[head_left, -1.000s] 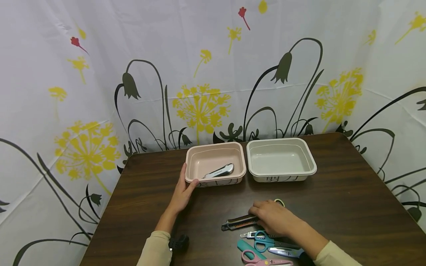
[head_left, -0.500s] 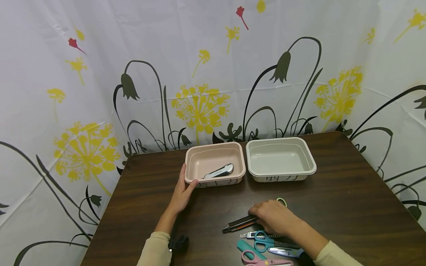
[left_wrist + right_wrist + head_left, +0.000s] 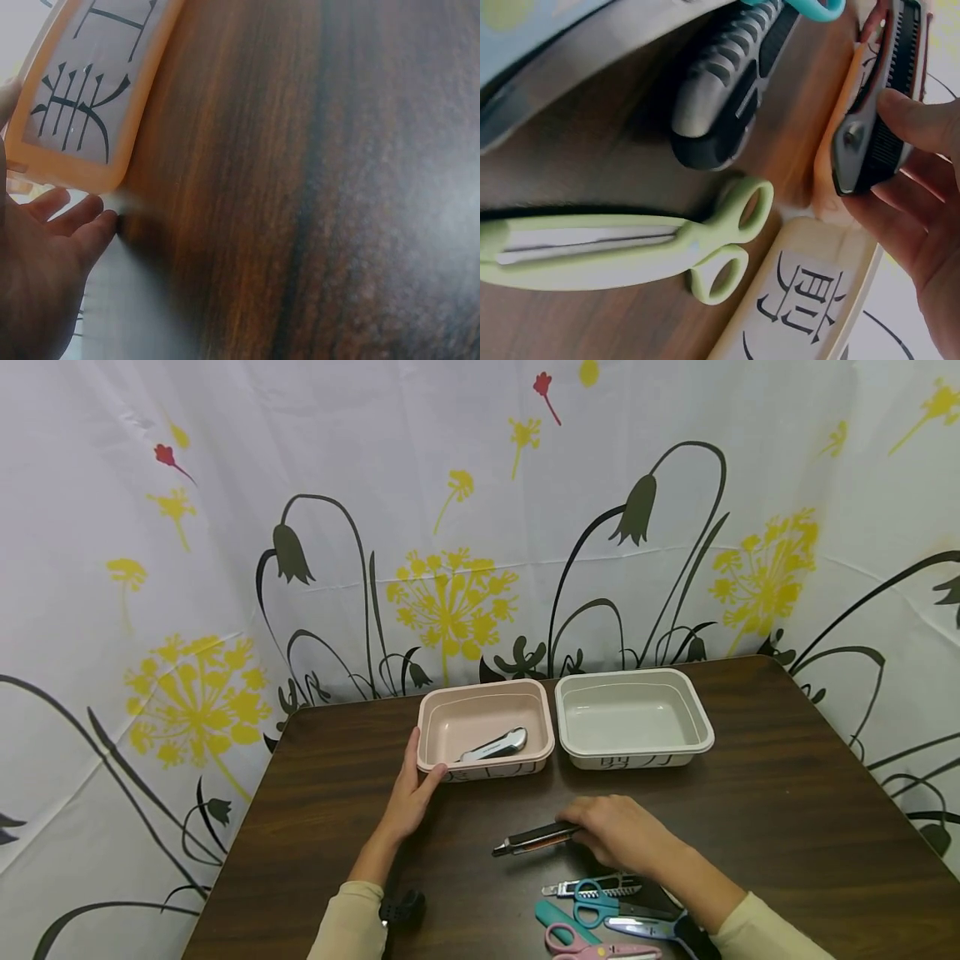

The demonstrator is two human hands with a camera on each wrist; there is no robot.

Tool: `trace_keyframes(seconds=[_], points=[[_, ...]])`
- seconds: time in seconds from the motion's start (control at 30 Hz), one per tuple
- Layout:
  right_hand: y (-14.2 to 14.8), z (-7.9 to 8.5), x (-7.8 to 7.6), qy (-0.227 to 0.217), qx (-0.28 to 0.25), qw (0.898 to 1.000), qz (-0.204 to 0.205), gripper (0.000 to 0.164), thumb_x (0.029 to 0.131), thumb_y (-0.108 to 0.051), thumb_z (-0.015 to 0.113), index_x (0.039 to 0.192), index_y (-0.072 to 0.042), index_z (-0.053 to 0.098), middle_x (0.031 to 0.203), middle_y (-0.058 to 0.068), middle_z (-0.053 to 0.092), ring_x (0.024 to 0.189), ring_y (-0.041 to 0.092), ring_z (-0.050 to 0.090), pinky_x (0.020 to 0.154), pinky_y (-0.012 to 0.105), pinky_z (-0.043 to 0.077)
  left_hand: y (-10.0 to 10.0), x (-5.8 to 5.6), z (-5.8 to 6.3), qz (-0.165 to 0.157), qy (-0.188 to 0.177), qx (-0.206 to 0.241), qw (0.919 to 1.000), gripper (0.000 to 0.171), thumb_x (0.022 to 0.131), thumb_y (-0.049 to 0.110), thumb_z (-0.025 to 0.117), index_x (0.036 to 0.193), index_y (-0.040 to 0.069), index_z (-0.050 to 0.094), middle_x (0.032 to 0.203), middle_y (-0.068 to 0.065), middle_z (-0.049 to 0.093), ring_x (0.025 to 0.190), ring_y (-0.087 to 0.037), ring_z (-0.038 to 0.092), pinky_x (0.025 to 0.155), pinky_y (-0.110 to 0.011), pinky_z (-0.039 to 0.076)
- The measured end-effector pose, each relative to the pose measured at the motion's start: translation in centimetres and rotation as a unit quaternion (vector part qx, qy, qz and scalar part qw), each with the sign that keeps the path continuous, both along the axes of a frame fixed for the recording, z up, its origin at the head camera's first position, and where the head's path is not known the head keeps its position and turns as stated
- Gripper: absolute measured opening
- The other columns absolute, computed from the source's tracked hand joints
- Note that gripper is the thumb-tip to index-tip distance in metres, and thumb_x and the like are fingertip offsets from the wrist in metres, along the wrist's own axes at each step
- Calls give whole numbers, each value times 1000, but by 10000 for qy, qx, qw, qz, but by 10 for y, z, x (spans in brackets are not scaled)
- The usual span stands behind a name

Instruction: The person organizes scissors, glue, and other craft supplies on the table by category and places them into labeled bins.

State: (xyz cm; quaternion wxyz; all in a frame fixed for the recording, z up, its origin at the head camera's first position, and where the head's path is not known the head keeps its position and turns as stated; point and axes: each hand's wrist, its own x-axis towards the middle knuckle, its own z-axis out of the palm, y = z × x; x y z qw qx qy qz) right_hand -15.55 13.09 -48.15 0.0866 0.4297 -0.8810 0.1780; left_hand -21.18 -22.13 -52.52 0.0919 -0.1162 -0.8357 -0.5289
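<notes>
In the head view my left hand rests at the near left corner of a pink bin, fingers straight along its side and thumb on the front rim. Inside the bin lies a silver-and-black box cutter. My right hand holds a black utility knife over the table, pointing left. The right wrist view shows the thumb and fingers pinching this utility knife by its end. Below it lie light-green scissors, hidden by the hand in the head view.
A white bin stands right of the pink one. Near the front of the table lie another cutter, teal-handled scissors, a teal strip, pink scissors and dark-handled scissors. A patterned curtain hangs behind.
My right hand has risen with the utility knife, moving slightly away from me toward the bins. The left hand stays at the pink bin's corner.
</notes>
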Motion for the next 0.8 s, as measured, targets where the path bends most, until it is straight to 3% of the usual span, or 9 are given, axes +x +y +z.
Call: trace_keyframes(seconds=[0.3, 0.6, 0.8], points=[[-3, 4, -10, 406, -729, 9944, -648, 30, 84, -10, 76, 113, -16, 70, 100, -8, 68, 85, 10, 65, 70, 34, 53, 11, 15, 33, -120, -91, -10, 9999, 75, 98, 9, 58, 155, -4, 10, 157, -31, 16, 141, -47, 23, 111, -59, 16], [-16, 5, -21, 887, -1272, 9752, -1581, 34, 82, -9, 78, 115, -15, 70, 95, -4, 69, 79, 15, 66, 63, 38, 52, 11, 15, 33, -138, -90, 16, 9999, 75, 99, 8, 58, 155, -3, 10, 156, -31, 17, 141, -46, 23, 111, -57, 18], [-28, 10, -31, 1280, -1189, 9691, -1742, 31, 85, -8, 74, 115, -12, 70, 99, -2, 69, 86, 19, 66, 57, 38, 52, 10, 14, 32, -142, -86, 42, 9999, 75, 99, 9, 58, 155, -2, 10, 157, -30, 17, 140, -47, 24, 111, -58, 18]])
